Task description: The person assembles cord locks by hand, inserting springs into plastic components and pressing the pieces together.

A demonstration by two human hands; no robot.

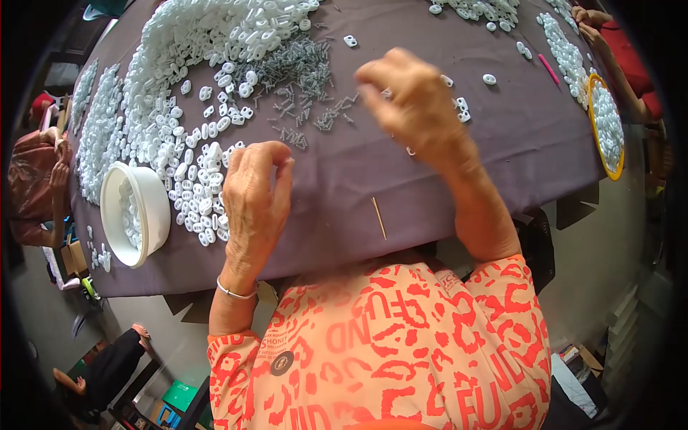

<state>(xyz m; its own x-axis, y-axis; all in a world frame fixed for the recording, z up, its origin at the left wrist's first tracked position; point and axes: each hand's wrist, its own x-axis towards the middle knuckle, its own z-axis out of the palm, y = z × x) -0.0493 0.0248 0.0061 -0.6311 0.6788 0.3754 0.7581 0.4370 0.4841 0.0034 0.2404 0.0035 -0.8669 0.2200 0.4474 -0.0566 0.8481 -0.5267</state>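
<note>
My left hand (254, 190) is just above the near part of the table, beside small white oval plastic pieces (204, 186) with holes. Its fingers are curled in and the thumb lies close to the index finger; whatever they pinch, if anything, is hidden. Farther right and higher, my right hand (412, 104) is bent over the cloth, its fingertips smeared by motion, so I cannot tell what they hold. Between and beyond the hands lies a heap of small grey screws (304, 68). A few white pieces (463, 111) sit beside my right hand.
A large white heap (193, 36) covers the far left. A white tub (156, 222) with pieces stands at left. A wooden toothpick (379, 218) lies near the front edge. At right are a pink pen-like stick (549, 69), a yellow-rimmed basket (593, 118) and another person's hand (591, 21).
</note>
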